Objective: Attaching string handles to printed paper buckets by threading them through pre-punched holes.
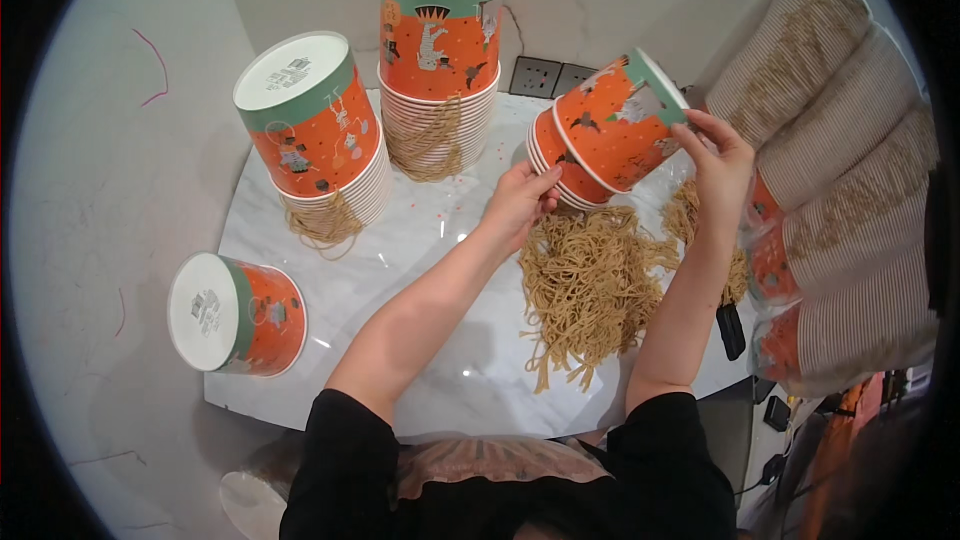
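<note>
At the back right of the table I hold a short stack of orange paper buckets, upside down and tilted. My left hand [525,202] is closed on the rims of the lower buckets [545,150], its thumb on the outside. My right hand [718,148] grips the top bucket [615,125] near its green-banded base, fingers on the base edge. This top bucket sits partly raised off the ones beneath. Just below the stack lies a loose heap of tan string loops [590,290]. Some of the heap is hidden behind my right forearm.
Two tall stacks of upturned buckets, the left [310,125] and the middle [440,50], carry tan strings at their rims. A single bucket [270,315] stands at the table's left edge. Long bagged bucket stacks [850,240] line the right side. A wall socket [535,75] is behind.
</note>
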Available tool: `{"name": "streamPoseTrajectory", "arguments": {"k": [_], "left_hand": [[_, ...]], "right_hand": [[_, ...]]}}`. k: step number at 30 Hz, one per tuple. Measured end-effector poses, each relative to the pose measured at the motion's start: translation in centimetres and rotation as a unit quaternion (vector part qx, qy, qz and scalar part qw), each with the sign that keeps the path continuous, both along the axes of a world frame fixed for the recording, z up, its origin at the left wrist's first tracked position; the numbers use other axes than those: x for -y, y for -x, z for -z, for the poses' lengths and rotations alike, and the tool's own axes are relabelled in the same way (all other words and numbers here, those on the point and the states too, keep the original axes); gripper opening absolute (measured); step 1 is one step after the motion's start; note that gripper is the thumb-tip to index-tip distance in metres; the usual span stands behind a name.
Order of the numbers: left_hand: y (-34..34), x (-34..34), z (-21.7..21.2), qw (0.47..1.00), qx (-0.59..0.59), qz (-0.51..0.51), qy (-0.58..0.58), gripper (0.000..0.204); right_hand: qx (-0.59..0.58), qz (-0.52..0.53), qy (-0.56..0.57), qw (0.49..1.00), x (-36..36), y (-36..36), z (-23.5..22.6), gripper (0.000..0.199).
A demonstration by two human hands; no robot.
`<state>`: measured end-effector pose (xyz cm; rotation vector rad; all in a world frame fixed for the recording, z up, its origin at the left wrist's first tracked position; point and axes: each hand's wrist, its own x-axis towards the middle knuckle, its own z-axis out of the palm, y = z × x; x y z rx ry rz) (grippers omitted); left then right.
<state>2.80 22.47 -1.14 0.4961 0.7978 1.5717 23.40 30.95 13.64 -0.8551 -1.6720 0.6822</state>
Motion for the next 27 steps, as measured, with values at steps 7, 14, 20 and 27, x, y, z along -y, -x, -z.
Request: {"name": "streamPoseTrajectory", "arguments": {"k": [7, 14, 20, 27], "left_hand": [[1.4, -3.2, 2.7, 0.998, 0.045, -0.016, 0.028, 0.011], [2.5, -4.3, 0.9, 0.991, 0.026, -0.076, 0.104, 0.020], [3.2, 1.0, -1.8, 0.987, -0.088, -0.100, 0.087, 0.042], [0.8, 17.8, -11.7, 0.570, -0.818, -0.043, -0.069, 0.027]], "right_hand": [[-0.218, 0.120, -0.198, 0.948, 2.4, -3.0, -2.6, 0.022], [-0.273, -0.035, -0.093, 0.957, 4.1, -7.8, -3.6, 0.029], [-0.015, -0.023, 0.014, 1.000, 6.4, -5.6, -4.4, 0.025], [-0.008, -0.024, -0.003, 1.000, 6.8, -3.7, -3.9, 0.019]]}}
